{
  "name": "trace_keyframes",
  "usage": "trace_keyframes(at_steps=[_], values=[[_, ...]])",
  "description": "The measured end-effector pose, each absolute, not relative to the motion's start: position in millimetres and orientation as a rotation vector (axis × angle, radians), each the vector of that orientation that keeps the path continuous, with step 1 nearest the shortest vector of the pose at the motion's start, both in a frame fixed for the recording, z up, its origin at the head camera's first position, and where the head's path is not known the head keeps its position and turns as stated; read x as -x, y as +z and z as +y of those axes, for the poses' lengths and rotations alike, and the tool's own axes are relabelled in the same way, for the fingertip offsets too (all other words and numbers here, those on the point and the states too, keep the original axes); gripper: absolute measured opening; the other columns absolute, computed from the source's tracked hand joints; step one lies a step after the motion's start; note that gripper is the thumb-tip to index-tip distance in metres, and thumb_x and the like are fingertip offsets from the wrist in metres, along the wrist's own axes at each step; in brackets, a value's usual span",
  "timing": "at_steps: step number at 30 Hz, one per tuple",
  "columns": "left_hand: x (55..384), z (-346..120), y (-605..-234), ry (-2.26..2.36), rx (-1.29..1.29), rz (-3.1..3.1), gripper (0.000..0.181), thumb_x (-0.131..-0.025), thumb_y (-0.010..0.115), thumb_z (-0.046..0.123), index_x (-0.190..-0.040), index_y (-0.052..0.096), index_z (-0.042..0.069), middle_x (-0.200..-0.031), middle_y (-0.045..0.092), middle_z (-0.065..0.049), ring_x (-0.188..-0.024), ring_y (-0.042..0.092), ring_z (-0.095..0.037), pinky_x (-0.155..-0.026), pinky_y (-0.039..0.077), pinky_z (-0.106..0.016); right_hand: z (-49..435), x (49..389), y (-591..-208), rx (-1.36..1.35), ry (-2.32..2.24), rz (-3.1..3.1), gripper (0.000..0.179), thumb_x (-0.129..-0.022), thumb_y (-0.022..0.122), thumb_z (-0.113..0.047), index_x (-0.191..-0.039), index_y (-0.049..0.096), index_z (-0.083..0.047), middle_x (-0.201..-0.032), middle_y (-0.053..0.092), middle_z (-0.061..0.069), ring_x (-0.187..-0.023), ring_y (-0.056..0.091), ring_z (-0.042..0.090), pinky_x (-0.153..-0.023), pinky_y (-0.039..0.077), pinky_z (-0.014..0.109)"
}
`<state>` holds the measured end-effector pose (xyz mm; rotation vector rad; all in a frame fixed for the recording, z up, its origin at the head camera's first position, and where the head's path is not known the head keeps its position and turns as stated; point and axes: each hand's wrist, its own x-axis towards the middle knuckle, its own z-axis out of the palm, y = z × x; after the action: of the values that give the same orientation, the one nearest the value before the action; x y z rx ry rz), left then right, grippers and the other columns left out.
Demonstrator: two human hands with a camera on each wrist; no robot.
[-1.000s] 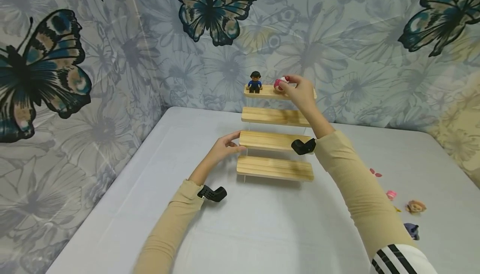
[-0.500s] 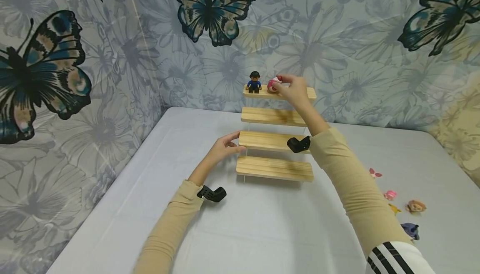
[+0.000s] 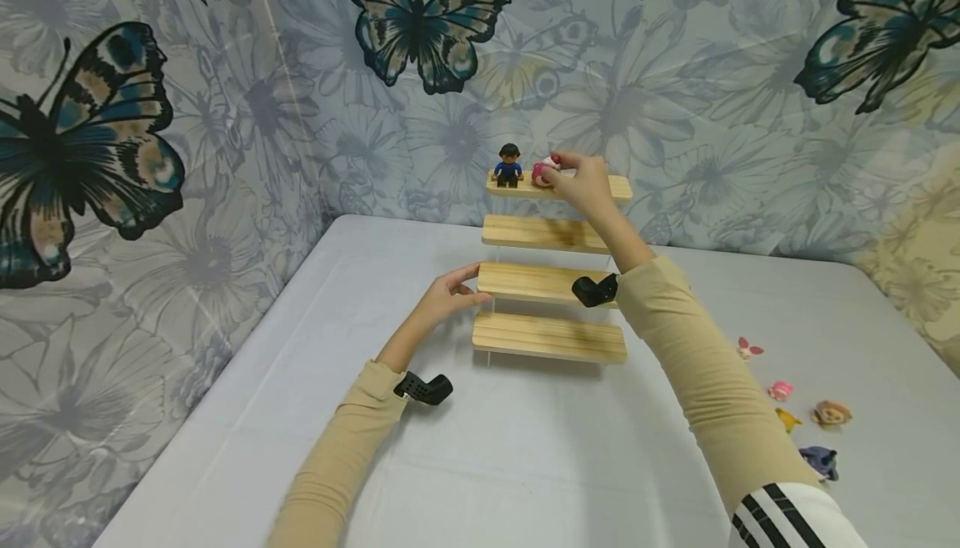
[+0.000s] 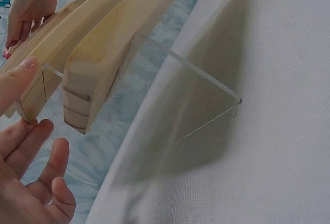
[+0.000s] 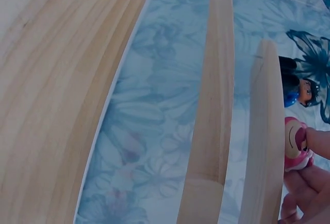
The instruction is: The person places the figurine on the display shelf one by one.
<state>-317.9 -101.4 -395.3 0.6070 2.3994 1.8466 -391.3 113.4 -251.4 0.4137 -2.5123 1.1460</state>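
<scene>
A four-tier wooden display shelf [image 3: 551, 338] stands on the white cloth. My left hand [image 3: 442, 298] steadies the left end of its second tier from the bottom; in the left wrist view the thumb [image 4: 20, 77] lies on one face and fingertips touch the opposite edge. On the top tier, my right hand [image 3: 587, 185] pinches a pink and white toy figure [image 3: 543, 171] between thumb and fingers. The right wrist view shows its cream smiling face [image 5: 295, 137] against the board. Left of it sits a black-haired toy figure in blue [image 3: 508, 166].
On the cloth at right lie several small toys: a piece with pink petal-like parts [image 3: 748, 349], a pink one [image 3: 780, 390], a yellow one [image 3: 787, 420], a brown one [image 3: 831, 414] and a dark grey-blue one [image 3: 821, 462]. A butterfly-print fabric [image 3: 420, 22] hangs behind.
My right hand has slid the pink and white figure leftward along the top tier, nearer the blue figure, slowing lately. My left hand has stayed where it was.
</scene>
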Motion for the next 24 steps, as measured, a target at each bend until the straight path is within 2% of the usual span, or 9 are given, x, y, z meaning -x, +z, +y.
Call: trace_keyframes(at_steps=[3,9,12,16,21,24], values=[[317.8,-101.6,-395.1,1.85,-0.606,2.39,0.066,-0.063,0.063,0.034,-0.121,0.035,0.018,-0.113,0.04,0.003,-0.076,0.047,-0.016,-0.063,0.037,-0.03,113.0,391.1,-250.9,-0.414,1.154,-2.516,0.04,-0.075,0.054,-0.025,-0.108,0.049,-0.002,-0.097,0.053,0.011,-0.1,0.037,0.02,-0.075,0.031,0.028],[317.9,-101.6,-395.0,1.867,-0.593,2.368,0.065,-0.063,0.064,0.034,-0.12,0.036,0.018,-0.113,0.04,0.005,-0.076,0.046,-0.017,-0.06,0.036,-0.031,113.5,390.5,-249.9,-0.409,1.161,-2.535,0.044,-0.075,0.053,-0.026,-0.111,0.046,-0.001,-0.099,0.051,0.011,-0.103,0.033,0.021,-0.077,0.028,0.029],[319.1,-101.3,-396.0,1.874,-0.605,2.357,0.065,-0.064,0.063,0.032,-0.121,0.035,0.016,-0.113,0.04,0.003,-0.076,0.046,-0.018,-0.059,0.036,-0.029,114.8,390.2,-250.6,-0.399,1.174,-2.551,0.047,-0.076,0.051,-0.029,-0.113,0.043,-0.003,-0.1,0.051,0.011,-0.096,0.04,0.019,-0.065,0.035,0.027],[317.8,-101.0,-394.0,1.869,-0.611,2.352,0.063,-0.066,0.063,0.029,-0.121,0.035,0.016,-0.114,0.039,0.002,-0.076,0.045,-0.018,-0.059,0.035,-0.028,117.1,388.9,-250.4,-0.377,1.193,-2.559,0.048,-0.077,0.049,-0.033,-0.115,0.041,-0.006,-0.101,0.05,0.01,-0.088,0.046,0.018,-0.054,0.037,0.025],[309.7,-99.6,-384.2,1.854,-0.617,2.354,0.061,-0.068,0.062,0.023,-0.122,0.033,0.013,-0.115,0.038,-0.002,-0.077,0.045,-0.021,-0.059,0.036,-0.028,124.4,386.6,-251.0,-0.373,1.212,-2.568,0.049,-0.077,0.047,-0.037,-0.116,0.041,-0.009,-0.102,0.05,0.007,-0.081,0.047,0.017,-0.057,0.037,0.026],[314.5,-103.7,-387.9,1.86,-0.61,2.355,0.063,-0.066,0.063,0.027,-0.121,0.034,0.014,-0.115,0.039,0.0,-0.077,0.046,-0.02,-0.059,0.036,-0.028,126.0,387.8,-251.8,-0.385,1.24,-2.568,0.05,-0.076,0.046,-0.04,-0.117,0.041,-0.01,-0.104,0.049,0.006,-0.078,0.045,0.016,-0.058,0.036,0.026]])
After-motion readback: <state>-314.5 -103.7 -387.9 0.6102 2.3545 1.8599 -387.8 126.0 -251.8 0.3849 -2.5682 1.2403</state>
